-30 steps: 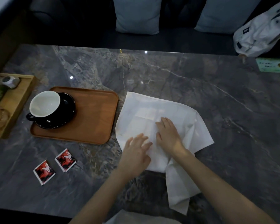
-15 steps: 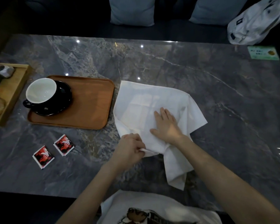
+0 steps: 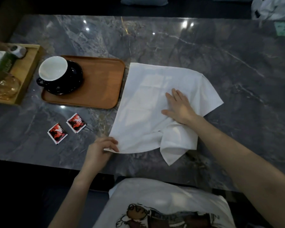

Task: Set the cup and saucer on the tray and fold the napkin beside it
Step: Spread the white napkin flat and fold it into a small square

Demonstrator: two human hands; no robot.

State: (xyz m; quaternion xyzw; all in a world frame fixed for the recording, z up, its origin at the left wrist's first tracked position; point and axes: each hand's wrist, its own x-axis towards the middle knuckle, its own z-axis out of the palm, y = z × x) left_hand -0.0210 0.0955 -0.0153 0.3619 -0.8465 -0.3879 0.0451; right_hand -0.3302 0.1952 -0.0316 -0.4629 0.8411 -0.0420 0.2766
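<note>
The left hand (image 3: 100, 150) pinches the near left corner of the white napkin (image 3: 148, 111) between thumb and fingers, with the corner lifted slightly off the table (image 3: 204, 60). The right hand (image 3: 179, 107) lies flat and open on the napkin, palm down, fingers spread and pointing toward the far side; it grips nothing and presses the cloth against the tabletop.

The napkin is spread on the grey marble-patterned table, just to the right of the brown tray (image 3: 99, 86), with its left edge close beside the tray's right rim. The near right part of the napkin is bunched, and one folded flap points toward the table's near edge.

The cup (image 3: 53, 70), white inside and dark outside, sits on the black saucer (image 3: 72, 81). Both rest on the left part of the tray, with the cup handle pointing to the near left.

Two red sachets (image 3: 67, 128) lie on the table near the tray's front edge, side by side. A light wooden box (image 3: 27, 76) stands left of the tray and holds an amber glass item (image 3: 5, 88).
</note>
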